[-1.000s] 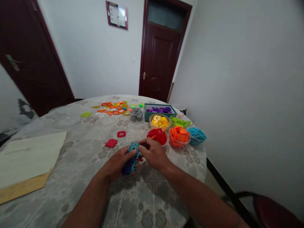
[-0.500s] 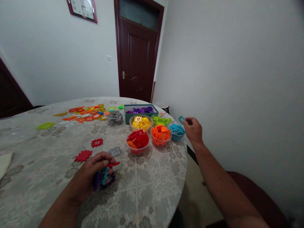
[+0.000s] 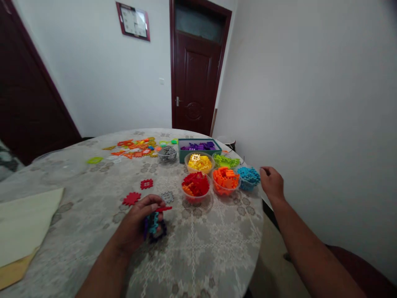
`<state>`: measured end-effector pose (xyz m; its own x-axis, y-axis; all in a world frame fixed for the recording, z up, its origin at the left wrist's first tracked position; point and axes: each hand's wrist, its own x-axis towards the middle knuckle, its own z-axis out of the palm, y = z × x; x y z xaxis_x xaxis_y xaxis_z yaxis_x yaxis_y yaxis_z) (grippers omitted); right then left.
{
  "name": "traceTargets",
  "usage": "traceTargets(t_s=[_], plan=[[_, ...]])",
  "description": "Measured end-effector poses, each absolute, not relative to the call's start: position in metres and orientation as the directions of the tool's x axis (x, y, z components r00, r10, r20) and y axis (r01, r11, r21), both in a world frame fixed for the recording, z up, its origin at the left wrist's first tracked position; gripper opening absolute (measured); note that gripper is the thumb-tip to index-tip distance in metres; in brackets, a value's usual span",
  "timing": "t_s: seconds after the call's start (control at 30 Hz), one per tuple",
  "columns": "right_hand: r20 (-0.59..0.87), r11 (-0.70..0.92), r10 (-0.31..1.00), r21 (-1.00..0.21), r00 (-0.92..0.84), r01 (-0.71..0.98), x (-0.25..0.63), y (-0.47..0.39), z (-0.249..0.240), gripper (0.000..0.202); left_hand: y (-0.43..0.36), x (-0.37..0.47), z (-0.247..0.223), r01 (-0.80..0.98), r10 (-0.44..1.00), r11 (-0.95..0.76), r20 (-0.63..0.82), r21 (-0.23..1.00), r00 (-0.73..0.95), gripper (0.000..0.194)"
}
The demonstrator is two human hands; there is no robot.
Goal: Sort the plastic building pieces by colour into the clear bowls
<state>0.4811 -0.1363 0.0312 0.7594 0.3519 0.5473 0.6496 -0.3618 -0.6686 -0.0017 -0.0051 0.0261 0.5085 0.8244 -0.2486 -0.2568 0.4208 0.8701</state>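
My left hand (image 3: 141,217) is closed around a small assembly of interlocking plastic building pieces (image 3: 153,223), held low over the table. Purple, light blue and red parts of it show, and the fingers hide the rest. Just right of a clear bowl of blue notched pieces (image 3: 248,176), my right hand (image 3: 273,182) is closed, its fingers curled in. Whether anything is between those fingertips is hidden. Beyond the left hand lie a red toothed piece (image 3: 132,198), a red square piece (image 3: 147,183) and a grey square piece (image 3: 168,197).
Bowls of red (image 3: 196,186), orange (image 3: 226,181), yellow (image 3: 199,163), green (image 3: 227,161) and grey pieces (image 3: 168,153) stand together. Behind them is a box (image 3: 182,156) of purple pieces. Loose orange and yellow pieces (image 3: 136,148) lie farther left; a pale sheet (image 3: 27,223) rests near left.
The light blue piece that showed in my right fingertips is no longer visible there. My right hand has come down beside the blue bowl. The view has turned left; my left hand keeps its hold.
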Motion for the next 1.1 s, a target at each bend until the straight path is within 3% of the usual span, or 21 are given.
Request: traceTargets(t_s=[0.1,0.17,0.3,0.43,0.5,0.63,0.8,0.93,1.1], plan=[[0.568,-0.244,0.320,-0.724,0.758,0.645,0.434,-0.138,0.042,0.041,-0.008,-0.001,0.024,-0.306,0.830,0.408,-0.210,0.860,0.517,0.038],[0.574,-0.105,0.430,-0.735,0.697,0.670,0.387,-0.139,0.048,0.036,-0.009,0.000,0.022,-0.333,0.831,0.402,-0.187,0.853,0.524,0.037],[0.547,0.228,0.791,-0.678,0.273,0.699,0.277,-0.136,0.054,0.024,-0.012,0.000,0.018,-0.374,0.812,0.429,-0.170,0.822,0.558,0.034],[0.533,0.403,0.846,-0.646,0.004,0.649,0.199,-0.121,0.045,0.036,-0.016,0.000,0.016,-0.407,0.763,0.476,-0.135,0.780,0.632,0.033],[0.508,0.413,0.861,-0.665,-0.029,0.622,0.179,-0.111,0.040,0.041,-0.017,-0.001,0.016,-0.435,0.753,0.482,-0.107,0.760,0.649,0.031],[0.464,0.376,0.886,-0.711,-0.005,0.594,0.166,-0.096,0.033,0.033,-0.017,-0.003,0.015,-0.490,0.764,0.501,-0.100,0.713,0.637,0.029],[0.557,0.437,0.830,-0.665,0.014,0.606,0.170,-0.092,0.023,0.026,-0.015,-0.002,0.014,-0.505,0.782,0.511,-0.131,0.695,0.610,0.033],[0.609,0.436,0.791,-0.623,0.053,0.650,0.181,-0.092,0.019,0.019,-0.011,0.000,0.014,-0.506,0.791,0.564,-0.251,0.653,0.558,0.030],[0.519,0.321,0.845,-0.687,0.131,0.652,0.192,-0.092,0.023,0.015,-0.009,0.001,0.022,-0.478,0.732,0.673,-0.418,0.564,0.538,0.014]])
